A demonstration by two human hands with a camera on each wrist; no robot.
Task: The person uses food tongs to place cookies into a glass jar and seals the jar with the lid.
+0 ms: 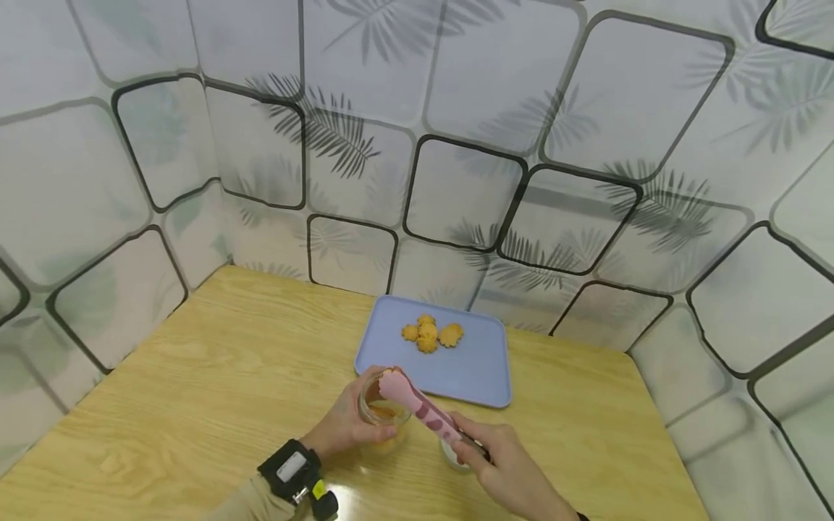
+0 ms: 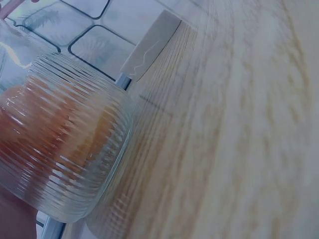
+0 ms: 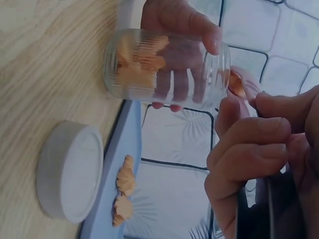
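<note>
My left hand (image 1: 348,427) grips a clear ribbed glass jar (image 3: 172,52) round its side, thumb toward me. Orange-brown scalloped cookies (image 3: 137,69) lie at the bottom of the jar. My right hand (image 1: 511,467) holds pink tongs (image 1: 423,412) with dark handles. In the right wrist view, a cookie (image 3: 236,83) sits between the tong tips, right at the jar's mouth. The left wrist view shows the jar's base close over the wooden table (image 2: 224,149).
Behind the jar lies a blue tray (image 1: 476,362) bearing several cookies (image 1: 426,336). A round white lid (image 3: 70,172) rests on the table below my right hand, partly covered by it in the head view. Patterned curtains (image 1: 365,174) enclose the table's back and sides.
</note>
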